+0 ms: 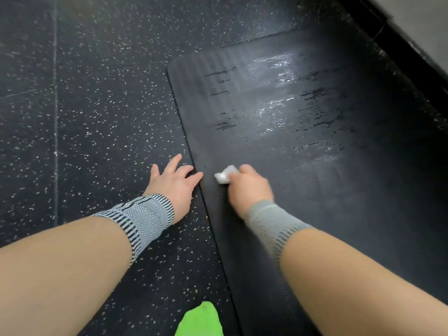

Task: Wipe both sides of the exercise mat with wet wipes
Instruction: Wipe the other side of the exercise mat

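Under the right hand (pixel 249 187), a black exercise mat (pixel 327 190) lies flat on the speckled floor (pixel 97 117). That hand clutches a bunched wet wipe (pixel 224 175) against it, likely scrubbing. The left hand (pixel 173 180), fingers spread and relaxed, rests beside the mat's edge, probably steadying.

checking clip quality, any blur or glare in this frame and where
Head view: the right hand and wet wipe are motion-blurred, the left hand is sharp; bright glare on wet streaks at the exercise mat's far end; wide-angle bending at the edges.
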